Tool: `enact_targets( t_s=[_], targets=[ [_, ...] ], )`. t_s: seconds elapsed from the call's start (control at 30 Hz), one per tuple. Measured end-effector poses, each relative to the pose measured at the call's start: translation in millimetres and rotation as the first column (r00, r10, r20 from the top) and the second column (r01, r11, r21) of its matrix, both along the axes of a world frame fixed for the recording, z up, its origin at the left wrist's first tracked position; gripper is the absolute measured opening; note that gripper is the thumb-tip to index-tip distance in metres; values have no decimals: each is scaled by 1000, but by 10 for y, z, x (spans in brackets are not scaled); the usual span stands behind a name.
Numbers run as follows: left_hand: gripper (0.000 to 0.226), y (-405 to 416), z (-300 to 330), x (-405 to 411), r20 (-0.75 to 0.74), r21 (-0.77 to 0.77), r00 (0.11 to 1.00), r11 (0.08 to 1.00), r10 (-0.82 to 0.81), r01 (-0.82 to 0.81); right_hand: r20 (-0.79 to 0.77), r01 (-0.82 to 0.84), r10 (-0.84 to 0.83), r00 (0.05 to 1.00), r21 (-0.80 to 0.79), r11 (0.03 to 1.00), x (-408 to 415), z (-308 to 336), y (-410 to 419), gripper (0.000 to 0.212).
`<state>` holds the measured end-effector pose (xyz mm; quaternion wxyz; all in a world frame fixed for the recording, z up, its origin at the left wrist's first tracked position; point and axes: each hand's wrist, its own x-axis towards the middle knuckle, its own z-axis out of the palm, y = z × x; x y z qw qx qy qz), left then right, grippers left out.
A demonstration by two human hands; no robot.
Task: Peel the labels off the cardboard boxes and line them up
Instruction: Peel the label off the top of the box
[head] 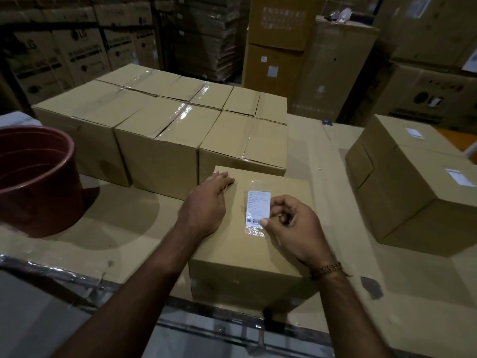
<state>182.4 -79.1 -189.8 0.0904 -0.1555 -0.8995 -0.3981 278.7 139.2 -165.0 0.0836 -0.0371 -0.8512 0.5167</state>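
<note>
The right hand (pixel 294 223) pinches the lower right corner of the label (pixel 258 208), thumb on the barcode end, other fingers curled. The label lies on top of the near box (pixel 245 244), long axis running away from the person, extending up and left of the pinch. The left hand (pixel 209 202) rests flat on the box's left top, fingers straight. Judgement: the peel should run away from the body, toward the far edge.

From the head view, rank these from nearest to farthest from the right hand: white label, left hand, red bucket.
1. White label: pinched by the right hand, on the box top.
2. Left hand: just left, flat on the same box.
3. Red bucket: far left on the table.
</note>
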Motion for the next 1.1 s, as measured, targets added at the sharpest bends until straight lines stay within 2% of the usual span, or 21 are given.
enact_targets(
  t_s=[0.3, 0.73, 1.1],
  targets=[
    [46, 1, -11, -20, -13, -7, 1000, 1000, -11, 11, 36, -49, 49, 998, -7, 999, 36, 63, 37, 53],
    [44, -5, 8, -5, 3, -9, 1000, 1000, -5, 5, 75, -47, 45, 996, 19, 999, 16, 40, 38, 48],
    [48, -5, -22, -25, -5, -23, 1000, 1000, 1, -1, 93, -69, 72, 993, -37, 997, 31, 56, 49, 50]
  ],
)
